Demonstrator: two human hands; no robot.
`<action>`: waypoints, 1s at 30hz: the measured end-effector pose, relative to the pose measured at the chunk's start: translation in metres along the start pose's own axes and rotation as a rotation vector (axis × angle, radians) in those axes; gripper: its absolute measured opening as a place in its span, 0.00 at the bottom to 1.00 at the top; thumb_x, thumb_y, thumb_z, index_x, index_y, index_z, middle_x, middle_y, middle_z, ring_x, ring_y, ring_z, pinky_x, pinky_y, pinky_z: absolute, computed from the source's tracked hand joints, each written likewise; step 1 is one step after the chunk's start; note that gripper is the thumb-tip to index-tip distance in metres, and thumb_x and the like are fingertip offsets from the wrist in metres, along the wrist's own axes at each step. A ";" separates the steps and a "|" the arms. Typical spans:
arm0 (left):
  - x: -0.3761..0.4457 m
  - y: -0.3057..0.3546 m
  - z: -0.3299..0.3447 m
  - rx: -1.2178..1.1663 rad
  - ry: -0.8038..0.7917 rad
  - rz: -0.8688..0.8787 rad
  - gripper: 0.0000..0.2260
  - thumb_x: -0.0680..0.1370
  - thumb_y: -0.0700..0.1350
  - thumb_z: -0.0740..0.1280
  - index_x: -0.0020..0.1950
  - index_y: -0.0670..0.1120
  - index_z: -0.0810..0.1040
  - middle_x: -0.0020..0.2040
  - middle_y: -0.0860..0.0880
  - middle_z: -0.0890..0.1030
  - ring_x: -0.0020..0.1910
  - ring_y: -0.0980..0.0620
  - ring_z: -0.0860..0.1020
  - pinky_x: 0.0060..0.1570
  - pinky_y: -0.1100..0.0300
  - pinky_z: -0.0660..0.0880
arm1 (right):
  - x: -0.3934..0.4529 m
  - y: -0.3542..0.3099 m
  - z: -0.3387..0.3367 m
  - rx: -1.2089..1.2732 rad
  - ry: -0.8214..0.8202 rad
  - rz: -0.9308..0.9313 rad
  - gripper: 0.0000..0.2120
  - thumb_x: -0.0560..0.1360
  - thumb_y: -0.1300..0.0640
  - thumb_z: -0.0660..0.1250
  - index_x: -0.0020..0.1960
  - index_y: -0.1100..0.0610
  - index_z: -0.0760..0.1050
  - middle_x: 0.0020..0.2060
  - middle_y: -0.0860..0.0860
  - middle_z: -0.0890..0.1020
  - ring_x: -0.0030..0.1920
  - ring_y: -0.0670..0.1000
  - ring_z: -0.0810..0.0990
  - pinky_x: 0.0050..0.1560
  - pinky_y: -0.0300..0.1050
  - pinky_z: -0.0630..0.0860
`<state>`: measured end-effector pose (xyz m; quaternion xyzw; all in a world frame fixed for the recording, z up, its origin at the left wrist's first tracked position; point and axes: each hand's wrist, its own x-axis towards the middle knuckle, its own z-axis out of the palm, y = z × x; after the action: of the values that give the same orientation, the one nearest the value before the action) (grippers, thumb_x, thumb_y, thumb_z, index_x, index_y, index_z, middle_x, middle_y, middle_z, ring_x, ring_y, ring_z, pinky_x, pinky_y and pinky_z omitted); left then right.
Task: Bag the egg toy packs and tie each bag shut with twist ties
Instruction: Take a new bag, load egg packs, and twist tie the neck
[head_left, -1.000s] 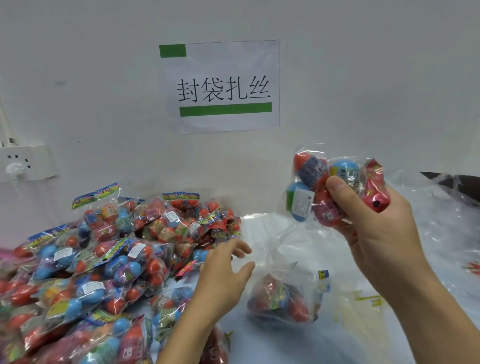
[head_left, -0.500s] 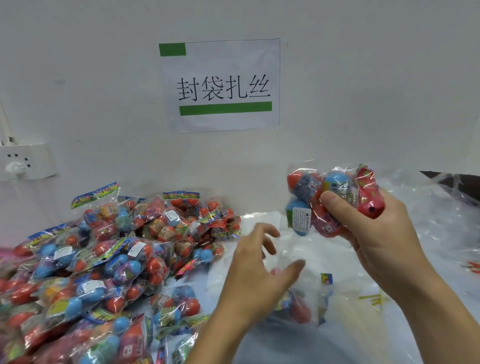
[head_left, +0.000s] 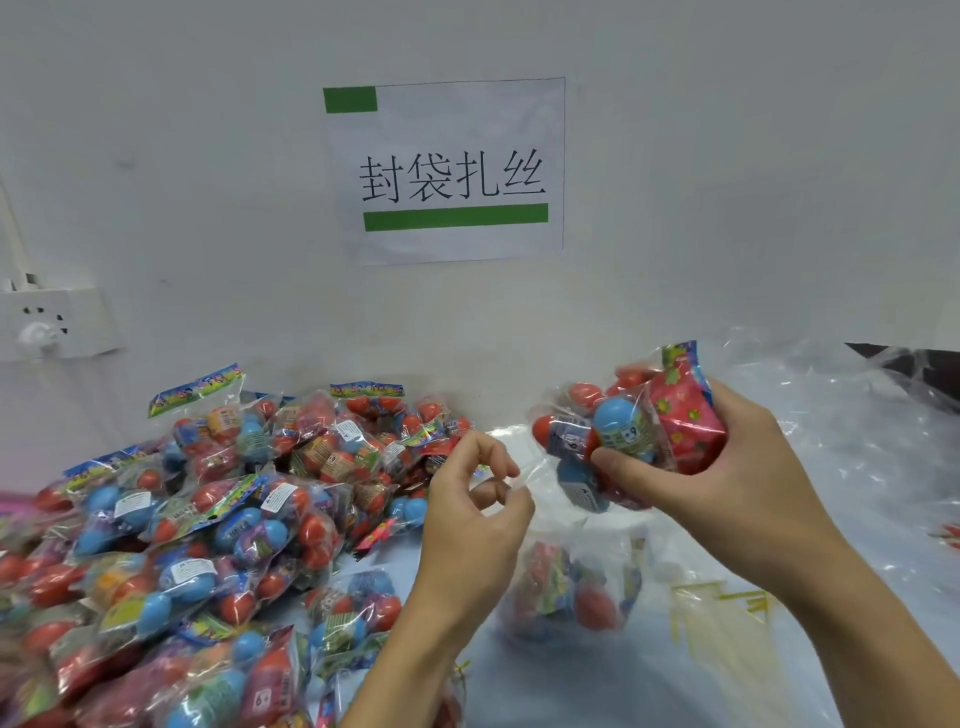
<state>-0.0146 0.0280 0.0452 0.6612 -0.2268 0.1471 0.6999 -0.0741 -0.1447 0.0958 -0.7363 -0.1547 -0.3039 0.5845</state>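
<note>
Both hands worked above the worktop (head_left: 545, 691). The right hand (head_left: 737, 483) gripped a pack of egg toys (head_left: 623, 436), thumb pressed across the blue egg and fingers curled behind the red header; it had dropped lower than half a second before and tilted the pack toward the left. The left hand (head_left: 478, 499), spread and reaching a second earlier, had risen and drawn its fingers in, thumb and fingertips pinching the edge of a clear bag (head_left: 540, 467) just under the held pack. That bag hung down to the worktop with another egg pack (head_left: 566, 587) already inside it. To the left lay the heap of unbagged packs (head_left: 208, 519), unchanged. Yellow twist ties (head_left: 722, 603) lay near the right forearm, loose clear film (head_left: 857, 441) beyond it. On the wall hung a printed sign (head_left: 452, 171) and, far left, a socket (head_left: 47, 322).
</note>
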 end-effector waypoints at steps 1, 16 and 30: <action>0.000 -0.001 0.000 -0.017 -0.004 -0.004 0.16 0.73 0.32 0.64 0.36 0.53 0.70 0.33 0.51 0.71 0.26 0.55 0.66 0.24 0.62 0.62 | 0.000 0.002 0.001 -0.025 -0.010 -0.008 0.21 0.60 0.55 0.82 0.51 0.48 0.80 0.41 0.41 0.87 0.40 0.42 0.87 0.38 0.29 0.78; 0.003 -0.004 -0.003 -0.004 0.153 0.018 0.14 0.77 0.33 0.68 0.38 0.51 0.76 0.34 0.50 0.76 0.26 0.54 0.69 0.25 0.63 0.66 | -0.001 0.012 0.009 -0.368 -0.205 -0.039 0.16 0.64 0.53 0.82 0.48 0.46 0.80 0.39 0.42 0.86 0.39 0.42 0.85 0.40 0.39 0.81; 0.012 -0.011 -0.014 0.066 0.352 0.078 0.11 0.76 0.36 0.72 0.38 0.51 0.82 0.37 0.50 0.82 0.34 0.48 0.77 0.34 0.53 0.74 | -0.005 0.014 0.031 -0.521 -0.330 -0.096 0.12 0.66 0.51 0.77 0.46 0.43 0.77 0.39 0.39 0.82 0.39 0.44 0.81 0.39 0.42 0.78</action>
<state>0.0031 0.0394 0.0411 0.6384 -0.1214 0.2948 0.7006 -0.0616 -0.1185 0.0780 -0.8925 -0.1989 -0.2369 0.3284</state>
